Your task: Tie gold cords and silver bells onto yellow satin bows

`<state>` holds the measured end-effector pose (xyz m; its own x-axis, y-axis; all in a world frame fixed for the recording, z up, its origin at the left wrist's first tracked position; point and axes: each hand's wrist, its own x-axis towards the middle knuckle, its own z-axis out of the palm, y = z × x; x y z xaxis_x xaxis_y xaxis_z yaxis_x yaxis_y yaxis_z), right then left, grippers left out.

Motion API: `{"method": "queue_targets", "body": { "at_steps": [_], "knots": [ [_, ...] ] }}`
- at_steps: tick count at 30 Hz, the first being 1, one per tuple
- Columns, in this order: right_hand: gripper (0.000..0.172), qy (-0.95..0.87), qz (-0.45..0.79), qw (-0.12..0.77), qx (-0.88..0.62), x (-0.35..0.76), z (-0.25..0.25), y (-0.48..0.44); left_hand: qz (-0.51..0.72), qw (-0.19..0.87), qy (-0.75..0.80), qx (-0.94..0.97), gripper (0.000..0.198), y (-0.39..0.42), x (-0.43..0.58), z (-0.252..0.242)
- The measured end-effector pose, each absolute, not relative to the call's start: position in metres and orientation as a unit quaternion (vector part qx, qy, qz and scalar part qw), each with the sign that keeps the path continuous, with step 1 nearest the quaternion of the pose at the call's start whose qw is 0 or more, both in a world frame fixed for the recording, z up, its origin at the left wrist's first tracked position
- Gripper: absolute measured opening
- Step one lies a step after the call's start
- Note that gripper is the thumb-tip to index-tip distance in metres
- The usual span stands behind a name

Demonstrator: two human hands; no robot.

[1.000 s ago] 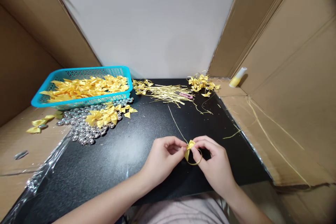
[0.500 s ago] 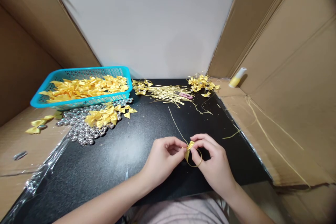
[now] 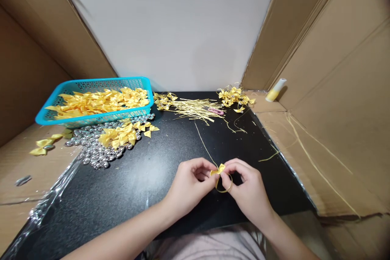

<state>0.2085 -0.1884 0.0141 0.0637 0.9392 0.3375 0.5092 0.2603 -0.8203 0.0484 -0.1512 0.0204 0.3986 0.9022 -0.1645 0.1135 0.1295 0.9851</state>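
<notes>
A small yellow ribbon bow [image 3: 222, 167] is pinched between the fingertips of both hands, low over the front of the black table [image 3: 170, 146]. My left hand [image 3: 195, 180] closes on its left side. From the other side my right hand [image 3: 245, 180] grips it with thumb and forefinger. Below the bow hangs a loop of gold cord [image 3: 224, 191], beside the right thumb. A thin gold thread [image 3: 203, 142] runs from the bow up the table toward the back. Whether a bead sits in the bow's middle is hidden by the fingers.
A blue basket [image 3: 94, 118] of yellow bows stands back left, with silver beads [image 3: 94, 154] and loose bows [image 3: 118, 135] before it. Gold cord strips [image 3: 195, 109], a pink clip [image 3: 215, 111] and finished-looking bows [image 3: 234, 97] lie behind. A thread spool [image 3: 276, 90] stands right. Cardboard walls enclose the sides.
The bow has turned between my fingertips, so more of its yellow ribbon shows. My right fingers have drawn closer together, and the cord loop has shifted slightly left.
</notes>
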Motion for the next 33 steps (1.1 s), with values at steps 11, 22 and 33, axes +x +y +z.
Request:
{"method": "queue_targets", "body": {
  "at_steps": [11,22,33],
  "knots": [
    [0.014,-0.637,0.248,0.471,-0.558,0.209,0.013,-0.191,0.240,0.676,0.429,0.549,0.028,-0.143,0.049,0.017],
    [0.013,-0.634,0.251,0.482,-0.550,0.210,0.011,-0.194,0.282,0.671,0.411,0.550,0.022,-0.145,0.047,0.014],
    [0.021,-0.625,0.148,0.526,-0.557,0.204,0.001,-0.200,0.345,0.641,0.459,0.509,0.013,-0.146,0.050,0.013]
  ]
}}
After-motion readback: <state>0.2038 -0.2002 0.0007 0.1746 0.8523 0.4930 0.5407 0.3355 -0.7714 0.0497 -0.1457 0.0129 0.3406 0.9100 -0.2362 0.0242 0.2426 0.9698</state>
